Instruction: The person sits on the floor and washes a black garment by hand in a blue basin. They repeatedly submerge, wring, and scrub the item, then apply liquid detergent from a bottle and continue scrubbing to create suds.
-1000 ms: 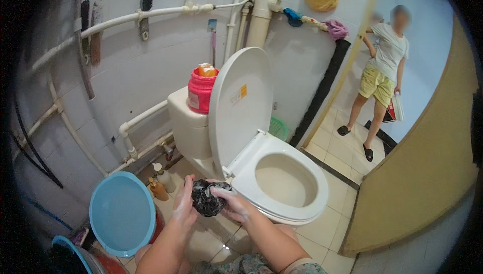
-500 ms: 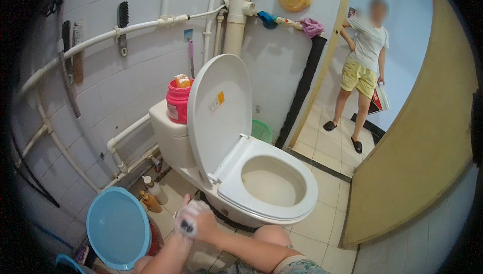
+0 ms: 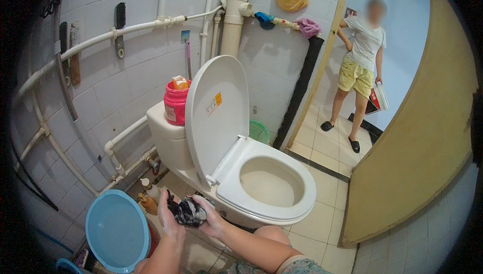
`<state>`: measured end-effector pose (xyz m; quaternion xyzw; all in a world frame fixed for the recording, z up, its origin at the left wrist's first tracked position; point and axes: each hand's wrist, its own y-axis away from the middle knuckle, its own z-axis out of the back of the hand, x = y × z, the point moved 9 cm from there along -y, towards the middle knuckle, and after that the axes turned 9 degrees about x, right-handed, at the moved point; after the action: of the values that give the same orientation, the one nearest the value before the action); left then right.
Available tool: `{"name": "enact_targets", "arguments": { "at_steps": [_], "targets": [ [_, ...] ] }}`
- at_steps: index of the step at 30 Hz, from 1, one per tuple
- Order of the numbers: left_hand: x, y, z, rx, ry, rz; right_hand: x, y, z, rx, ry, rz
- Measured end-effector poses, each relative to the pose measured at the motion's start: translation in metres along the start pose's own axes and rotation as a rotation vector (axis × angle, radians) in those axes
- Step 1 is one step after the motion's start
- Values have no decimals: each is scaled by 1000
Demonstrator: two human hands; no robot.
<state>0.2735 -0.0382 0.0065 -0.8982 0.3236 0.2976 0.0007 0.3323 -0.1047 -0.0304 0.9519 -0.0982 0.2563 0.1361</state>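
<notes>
Between my two hands is a crumpled black cloth [image 3: 188, 212] streaked with white lather; its exact kind cannot be made out. My left hand [image 3: 169, 219] cups it from the left, fingers pointing up and coated in suds. My right hand [image 3: 212, 219] grips its right side, thumb on top and fingers partly hidden. Both hands are above the tiled floor, in front of the white toilet [image 3: 201, 148], whose lid stands raised. Close by my left forearm is a light-blue basin [image 3: 146, 234] holding water.
Two pump bottles, one amber [image 3: 148, 204] and one white [image 3: 151, 188], stand behind my left hand. A pink tub [image 3: 175, 109] sits on the cistern. Brushes [image 3: 119, 30] hang along the wall pipe. Beyond the yellowish open door [image 3: 402, 158], a person [image 3: 363, 48] stands holding a bucket.
My hands were pressed together around the cloth, mostly hiding it. They have now parted, and the black cloth shows spread between them.
</notes>
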Motion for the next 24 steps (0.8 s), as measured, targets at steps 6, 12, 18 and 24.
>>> {"name": "enact_targets", "arguments": {
  "at_steps": [6, 12, 18, 24],
  "targets": [
    [40, -11, 14, 130, -59, 262, 62, 7, 4, -102, 635, 533],
    [76, -6, 24, 525, 186, 734, 28, 71, -101, 267, 1789, 1142],
    [72, -12, 40, 165, 63, 362, 56, 14, -39, -122, 1567, 662],
    [69, -9, 27, 444, 53, 378, 19, 50, -72, 84, 1641, 1036]
  ]
}}
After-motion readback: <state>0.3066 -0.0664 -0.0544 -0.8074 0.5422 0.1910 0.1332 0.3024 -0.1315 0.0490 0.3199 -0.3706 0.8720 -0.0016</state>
